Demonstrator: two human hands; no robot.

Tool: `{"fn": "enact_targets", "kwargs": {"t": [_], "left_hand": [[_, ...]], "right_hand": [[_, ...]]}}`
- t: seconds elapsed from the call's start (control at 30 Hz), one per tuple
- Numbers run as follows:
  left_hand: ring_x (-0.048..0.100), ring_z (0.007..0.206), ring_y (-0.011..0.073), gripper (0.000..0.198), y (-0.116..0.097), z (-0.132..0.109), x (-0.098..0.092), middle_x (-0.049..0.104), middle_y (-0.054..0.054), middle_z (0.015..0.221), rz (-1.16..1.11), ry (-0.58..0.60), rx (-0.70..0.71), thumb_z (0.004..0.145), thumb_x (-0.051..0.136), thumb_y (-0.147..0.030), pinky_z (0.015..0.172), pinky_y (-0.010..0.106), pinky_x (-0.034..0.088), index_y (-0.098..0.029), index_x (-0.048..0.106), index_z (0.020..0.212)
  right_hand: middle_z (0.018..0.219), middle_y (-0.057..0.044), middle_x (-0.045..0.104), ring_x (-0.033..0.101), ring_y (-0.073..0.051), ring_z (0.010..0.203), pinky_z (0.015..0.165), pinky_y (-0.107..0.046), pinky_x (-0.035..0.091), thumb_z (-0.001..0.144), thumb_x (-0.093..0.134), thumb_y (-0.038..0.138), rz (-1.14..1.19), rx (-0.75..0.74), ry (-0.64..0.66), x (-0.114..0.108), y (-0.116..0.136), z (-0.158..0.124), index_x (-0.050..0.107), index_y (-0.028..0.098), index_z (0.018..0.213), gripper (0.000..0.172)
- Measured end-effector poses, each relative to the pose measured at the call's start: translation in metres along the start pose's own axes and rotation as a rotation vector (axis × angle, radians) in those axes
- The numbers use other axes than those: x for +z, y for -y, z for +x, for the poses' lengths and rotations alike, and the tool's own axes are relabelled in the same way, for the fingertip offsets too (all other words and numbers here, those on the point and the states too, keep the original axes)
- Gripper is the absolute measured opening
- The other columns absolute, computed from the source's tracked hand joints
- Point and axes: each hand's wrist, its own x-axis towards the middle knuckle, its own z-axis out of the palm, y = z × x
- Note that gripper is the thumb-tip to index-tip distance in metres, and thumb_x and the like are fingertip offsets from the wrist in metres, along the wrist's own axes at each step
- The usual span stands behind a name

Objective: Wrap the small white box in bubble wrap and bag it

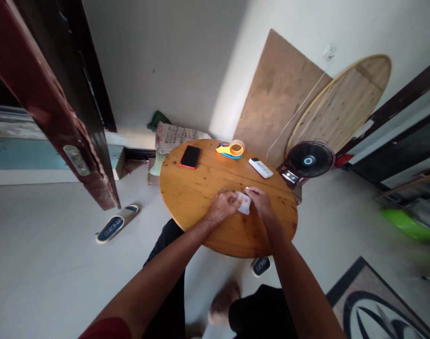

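A small whitish packet with reddish marks (243, 202) is held between my two hands, just over the round wooden table (190, 197). My left hand (223, 205) pinches its left side with curled fingers. At its upper right edge, the thumb and fingers of my right hand (260, 201) close on it. What the packet contains cannot be made out. Beyond my hands lie a white box with a dark end (261, 168), a yellow tape dispenser with a roll of tape (232, 149), and a dark-screened phone with a red edge (190, 157).
A dark fan (310, 160) stands right of the table. Behind it, a brown board (271, 89) and an oval wooden tabletop (345, 99) lean on the wall. To the left are an open door (55, 108) and a slipper (116, 224); another slipper (261, 266) lies beneath the table.
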Motion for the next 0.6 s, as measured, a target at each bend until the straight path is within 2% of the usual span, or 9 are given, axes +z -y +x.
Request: {"fn": "enact_targets", "kwargs": {"t": [0.1,0.23,0.43,0.6], "left_hand": [[0.061,0.095,0.0199,0.016,0.000,0.000,0.001,0.067,0.006,0.093,0.043,0.015,0.004,0.074,0.067,-0.030,0.090,0.033,0.048,-0.018,0.066,0.084],[0.060,0.096,0.0231,0.031,-0.002,0.000,0.001,0.064,0.008,0.094,0.058,0.022,-0.023,0.071,0.070,-0.039,0.090,0.036,0.048,-0.017,0.061,0.091],[0.058,0.106,0.0207,0.044,-0.006,0.001,-0.005,0.061,0.007,0.111,-0.175,-0.023,-0.137,0.073,0.065,-0.028,0.094,0.033,0.046,-0.019,0.051,0.114],[0.058,0.106,0.0207,0.040,-0.004,0.003,-0.005,0.061,0.009,0.116,-0.322,0.008,-0.250,0.079,0.062,-0.031,0.093,0.034,0.046,-0.019,0.051,0.115]], "right_hand": [[0.070,-0.003,0.069,0.059,-0.017,0.067,0.065,-0.030,0.046,0.061,0.067,0.043,-0.037,-0.010,-0.002,0.000,0.011,0.007,0.068,0.018,0.068,0.026],[0.067,-0.003,0.067,0.056,-0.016,0.064,0.063,-0.029,0.044,0.063,0.065,0.041,-0.080,-0.067,0.002,-0.005,0.034,0.016,0.066,0.017,0.065,0.024],[0.069,-0.001,0.065,0.055,-0.015,0.065,0.062,-0.027,0.042,0.068,0.063,0.041,-0.144,-0.184,-0.043,-0.022,0.061,0.038,0.068,0.016,0.070,0.025],[0.065,0.001,0.063,0.052,-0.013,0.060,0.058,-0.025,0.039,0.068,0.063,0.040,-0.180,-0.186,-0.085,-0.035,0.066,0.056,0.069,0.017,0.072,0.024]]}}
